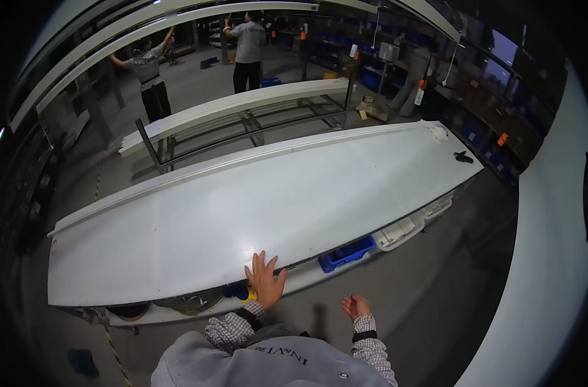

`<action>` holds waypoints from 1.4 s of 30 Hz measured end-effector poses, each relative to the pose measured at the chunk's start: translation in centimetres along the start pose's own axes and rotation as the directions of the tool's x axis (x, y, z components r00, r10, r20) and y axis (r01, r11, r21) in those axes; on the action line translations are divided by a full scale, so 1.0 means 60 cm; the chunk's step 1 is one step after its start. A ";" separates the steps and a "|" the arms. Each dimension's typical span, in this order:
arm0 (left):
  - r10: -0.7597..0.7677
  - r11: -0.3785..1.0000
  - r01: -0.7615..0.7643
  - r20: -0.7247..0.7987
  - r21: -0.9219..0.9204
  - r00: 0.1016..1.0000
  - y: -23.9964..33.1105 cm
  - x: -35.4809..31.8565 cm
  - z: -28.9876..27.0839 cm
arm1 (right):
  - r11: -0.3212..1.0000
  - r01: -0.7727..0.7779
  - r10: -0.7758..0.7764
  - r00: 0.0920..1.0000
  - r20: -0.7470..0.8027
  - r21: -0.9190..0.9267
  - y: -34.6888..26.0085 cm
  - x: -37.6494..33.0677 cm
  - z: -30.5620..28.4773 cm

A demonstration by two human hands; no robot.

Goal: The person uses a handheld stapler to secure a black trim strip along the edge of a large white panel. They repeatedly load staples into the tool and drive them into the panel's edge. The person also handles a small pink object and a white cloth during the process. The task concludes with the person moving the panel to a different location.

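Observation:
My left hand (pixel 266 284) is spread out over the near edge of a long white worktable (pixel 210 219), its fingertips reaching onto the top. It holds nothing. Just below it, a blue and yellow object (pixel 245 293) shows on the lower shelf; its kind is unclear. My right hand (pixel 355 306) hangs in front of the table, apart from it, with fingers curled in and nothing visible in them. Toward the table's far right end lie a small black object (pixel 463 157) and a crumpled pale cloth (pixel 437 132).
A blue bin (pixel 347 255) and white bins (pixel 400 233) sit under the table. Beyond it, a metal rack (pixel 255 134) carries long white profiles (pixel 242 106). Two people (pixel 149 77) (pixel 247 48) stand farther off with raised arms. A large pale panel (pixel 539 258) rises at right.

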State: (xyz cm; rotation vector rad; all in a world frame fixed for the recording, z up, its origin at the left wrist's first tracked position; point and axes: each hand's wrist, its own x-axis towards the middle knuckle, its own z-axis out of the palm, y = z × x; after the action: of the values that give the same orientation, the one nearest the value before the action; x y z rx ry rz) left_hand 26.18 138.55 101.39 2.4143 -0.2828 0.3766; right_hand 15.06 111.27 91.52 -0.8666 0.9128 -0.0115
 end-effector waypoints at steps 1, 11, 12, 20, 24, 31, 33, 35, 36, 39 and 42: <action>-0.067 0.997 0.069 -0.045 0.029 0.997 0.008 0.004 0.012 | 1.000 -0.010 0.010 1.000 0.003 0.022 -0.041 0.018 -0.007; -0.276 0.834 0.425 -0.402 0.353 0.873 0.061 0.041 0.075 | 0.879 0.457 -0.415 0.874 -0.255 0.136 -0.449 0.256 -0.144; -0.272 0.806 0.448 -0.429 0.388 0.861 0.072 0.045 0.076 | 0.861 0.500 -0.453 0.836 -0.309 0.092 -0.493 0.281 -0.161; -0.378 0.606 0.666 -0.580 0.434 0.722 0.096 0.056 0.111 | 0.886 0.463 -0.447 0.851 -0.277 -0.007 -0.793 0.507 -0.318; -0.679 0.374 0.903 -0.726 -0.213 0.110 0.141 0.073 0.162 | 0.911 0.412 -0.392 0.871 -0.295 0.006 -0.899 0.544 -0.269; -0.999 0.029 0.323 -0.021 -0.946 0.026 0.390 0.156 0.352 | 0.870 0.382 -0.459 0.858 -0.229 -0.311 -0.969 0.555 -0.235; -0.997 0.063 0.202 -0.053 -0.977 0.053 0.399 0.182 0.427 | 0.883 0.365 -0.430 0.881 -0.198 -0.295 -0.972 0.598 -0.231; -0.973 0.069 0.153 -0.100 -0.986 -0.209 0.374 0.196 0.482 | 0.899 0.362 -0.405 0.901 -0.156 -0.246 -0.977 0.631 -0.228; -0.969 0.069 0.154 -0.103 -0.986 -0.226 0.407 0.236 0.463 | 0.905 0.367 -0.402 0.903 -0.151 -0.218 -0.980 0.640 -0.236; -0.992 0.119 0.058 -0.116 -0.991 0.052 0.387 0.230 0.466 | 0.920 0.385 -0.391 0.913 -0.114 -0.071 -0.979 0.662 -0.263; -0.997 0.076 0.104 -0.077 -0.992 -0.004 0.383 0.241 0.457 | 0.902 0.344 -0.357 0.934 0.003 0.260 -0.981 0.654 -0.277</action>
State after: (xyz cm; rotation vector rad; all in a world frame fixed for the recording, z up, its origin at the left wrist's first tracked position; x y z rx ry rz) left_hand 38.19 101.89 99.64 0.7364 1.1271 0.6984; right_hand 48.33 47.01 98.34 -0.7749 0.6783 -0.4114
